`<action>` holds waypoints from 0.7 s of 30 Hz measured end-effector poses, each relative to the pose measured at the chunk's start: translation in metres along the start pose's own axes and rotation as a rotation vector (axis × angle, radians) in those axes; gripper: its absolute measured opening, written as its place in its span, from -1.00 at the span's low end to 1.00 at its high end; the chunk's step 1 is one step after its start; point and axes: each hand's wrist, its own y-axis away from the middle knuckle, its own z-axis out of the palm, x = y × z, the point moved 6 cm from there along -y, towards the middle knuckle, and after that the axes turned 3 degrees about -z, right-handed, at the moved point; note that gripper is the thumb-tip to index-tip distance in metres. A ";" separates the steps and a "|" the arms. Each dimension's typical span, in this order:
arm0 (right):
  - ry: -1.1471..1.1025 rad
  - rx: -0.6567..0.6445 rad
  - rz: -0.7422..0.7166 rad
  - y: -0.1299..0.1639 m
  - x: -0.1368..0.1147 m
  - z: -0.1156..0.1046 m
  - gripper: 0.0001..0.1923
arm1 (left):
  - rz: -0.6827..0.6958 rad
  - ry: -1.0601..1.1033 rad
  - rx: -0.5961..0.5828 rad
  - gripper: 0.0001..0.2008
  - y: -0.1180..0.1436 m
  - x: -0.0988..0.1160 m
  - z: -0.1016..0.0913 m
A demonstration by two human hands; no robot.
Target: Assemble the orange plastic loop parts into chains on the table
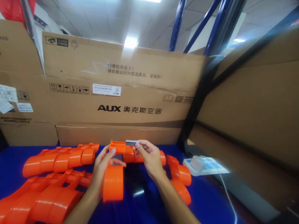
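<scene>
My left hand (103, 163) grips an orange plastic part (113, 182) made of curved, rounded segments, held just above the blue table (144, 209). My right hand (148, 157) pinches a small flat metal blade (131, 142) and holds it against the top edge of the same part. Both hands are close together at the middle of the view.
Two stacks of similar orange parts (59, 158) (36, 201) lie to the left, and more orange pieces (180, 175) to the right. Large cardboard boxes (123, 93) stand behind the table. A white device with a cable (204, 164) rests at the right, beside blue shelf posts (177, 20).
</scene>
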 end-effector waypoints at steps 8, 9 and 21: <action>0.024 -0.018 -0.029 0.000 -0.007 -0.001 -0.81 | -0.058 -0.041 -0.049 -0.46 0.002 -0.002 0.002; 0.026 -0.019 -0.031 0.000 -0.008 -0.001 -0.81 | -0.060 -0.040 -0.045 -0.46 0.003 -0.002 0.003; 0.034 0.042 -0.070 0.002 -0.015 -0.001 -0.85 | -0.018 0.018 0.116 -0.53 0.013 0.023 -0.014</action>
